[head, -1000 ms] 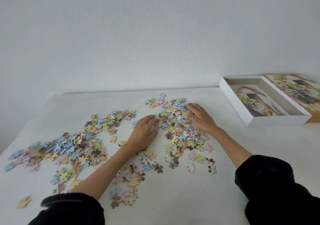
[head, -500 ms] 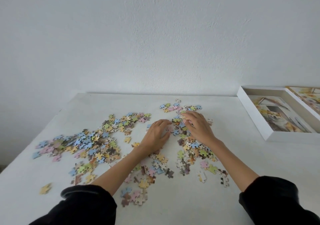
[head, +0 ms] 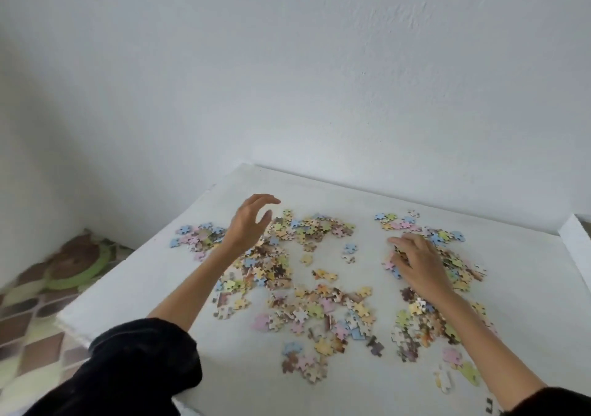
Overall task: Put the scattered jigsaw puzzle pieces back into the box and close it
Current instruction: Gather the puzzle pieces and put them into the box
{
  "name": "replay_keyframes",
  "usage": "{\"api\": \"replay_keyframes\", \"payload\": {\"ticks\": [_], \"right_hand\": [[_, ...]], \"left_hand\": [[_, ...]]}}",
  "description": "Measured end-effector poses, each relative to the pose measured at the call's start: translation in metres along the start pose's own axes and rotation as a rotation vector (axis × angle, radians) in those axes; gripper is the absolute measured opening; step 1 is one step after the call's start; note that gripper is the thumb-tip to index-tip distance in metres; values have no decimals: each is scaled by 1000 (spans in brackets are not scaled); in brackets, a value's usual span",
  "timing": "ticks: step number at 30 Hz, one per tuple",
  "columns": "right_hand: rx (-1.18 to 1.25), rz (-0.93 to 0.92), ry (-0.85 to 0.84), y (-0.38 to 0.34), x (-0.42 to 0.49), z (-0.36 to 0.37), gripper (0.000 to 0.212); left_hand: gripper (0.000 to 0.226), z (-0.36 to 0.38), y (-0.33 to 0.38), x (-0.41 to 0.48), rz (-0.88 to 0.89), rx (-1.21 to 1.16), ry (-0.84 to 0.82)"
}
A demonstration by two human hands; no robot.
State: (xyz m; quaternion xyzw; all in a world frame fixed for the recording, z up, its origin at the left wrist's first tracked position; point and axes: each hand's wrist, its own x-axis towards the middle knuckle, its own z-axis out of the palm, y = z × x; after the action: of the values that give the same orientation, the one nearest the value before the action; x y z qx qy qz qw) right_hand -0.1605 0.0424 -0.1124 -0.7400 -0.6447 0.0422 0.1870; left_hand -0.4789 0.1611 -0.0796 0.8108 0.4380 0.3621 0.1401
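Observation:
Pastel jigsaw pieces lie scattered over the white table: one spread at the left, a loose patch in the middle front, another cluster at the right. My left hand hovers above the left spread, fingers apart and curved, holding nothing. My right hand rests on the right cluster with its fingers curled down onto a few pieces. Only a white corner of the box shows at the right edge; its inside is out of view.
The table stands against a white wall. Its left edge drops to a floor with a patterned mat. Black sleeves cover both forearms near the bottom of the view.
The view has swung left, so the box has almost left the frame. My left hand has lifted off the middle pieces and moved left over the left spread. My right hand has stayed on the right cluster, fingers curling.

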Motion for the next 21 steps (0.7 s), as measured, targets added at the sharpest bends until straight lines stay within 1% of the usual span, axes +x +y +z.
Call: {"api": "replay_keyframes", "payload": {"ticks": [2,4,6,7,13,17,20,21], "right_hand": [[-5,1,1,1,0,0,36],[2,-4,0,1,0,1,36],[6,-2,1,2,0,1,36],[2,1,0,2,0,1,36],[22,11,-10,3,-1,2,36],[45,16,-3,2,-2,1,35],[62,15,13,2,-3,1,34],[63,16,15,2,-3,1,34]], "left_hand": [[25,-27,-37,-13,-125,148,63],[27,-50,-74,-30,-302,296,78],[35,-65,-99,-48,-457,374,26],[39,-68,-106,-54,-498,385,-17],[56,-53,-103,-59,-483,394,-239],[61,-38,-82,-52,-380,333,-293],[82,-25,-58,-47,-303,239,-306],[80,-21,-51,-46,-289,209,-311]]}}
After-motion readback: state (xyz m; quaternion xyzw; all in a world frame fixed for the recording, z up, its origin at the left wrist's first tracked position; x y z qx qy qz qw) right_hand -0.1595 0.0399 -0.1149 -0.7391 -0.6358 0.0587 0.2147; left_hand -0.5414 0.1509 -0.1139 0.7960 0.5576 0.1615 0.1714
